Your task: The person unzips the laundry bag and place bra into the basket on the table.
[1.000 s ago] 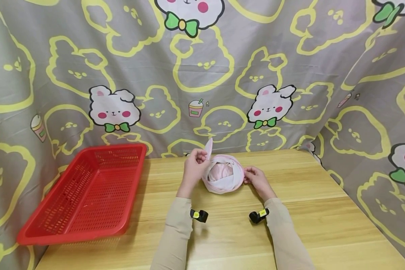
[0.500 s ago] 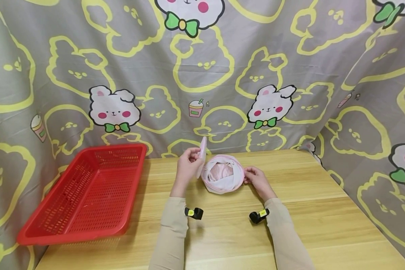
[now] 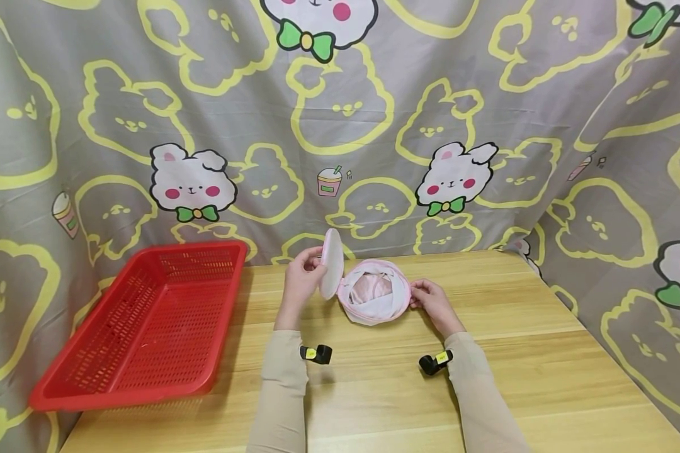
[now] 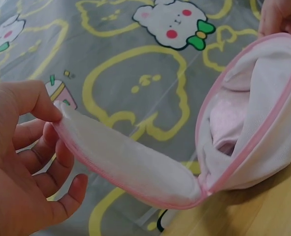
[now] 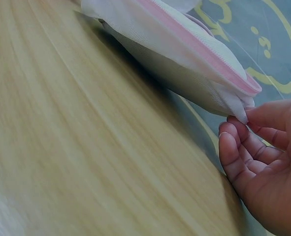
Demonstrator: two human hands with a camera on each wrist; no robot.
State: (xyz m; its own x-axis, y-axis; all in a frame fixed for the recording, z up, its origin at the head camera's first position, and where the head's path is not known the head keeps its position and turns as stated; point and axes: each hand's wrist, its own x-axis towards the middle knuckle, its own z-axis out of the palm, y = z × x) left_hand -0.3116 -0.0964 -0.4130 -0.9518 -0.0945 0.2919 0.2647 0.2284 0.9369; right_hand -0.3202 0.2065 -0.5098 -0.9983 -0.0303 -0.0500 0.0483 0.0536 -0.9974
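Note:
A round white mesh laundry bag point(image 3: 376, 313) with pink zipper trim rests near the back of the wooden table. Its lid point(image 3: 332, 265) stands raised on the left, joined to the body at a short hinge. Inside lies a shiny pale-pink piece of fabric point(image 4: 228, 117), partly covered by white cloth; its kind is unclear. My left hand point(image 3: 301, 277) pinches the lid's outer edge between thumb and forefinger, other fingers loosely curled. At the opposite side, my right hand point(image 3: 435, 305) pinches a small fold of mesh below the zipper, seen closely in the right wrist view.
A red perforated plastic basket point(image 3: 218, 327) stands at the table's left side. Patterned grey curtain point(image 3: 368, 126) hangs behind the table and along both sides. Black cameras are strapped to both wrists.
My left hand has moved left, swinging the lid away from the bag's opening so its white inner face shows. The right hand keeps its pinch on the bag's side.

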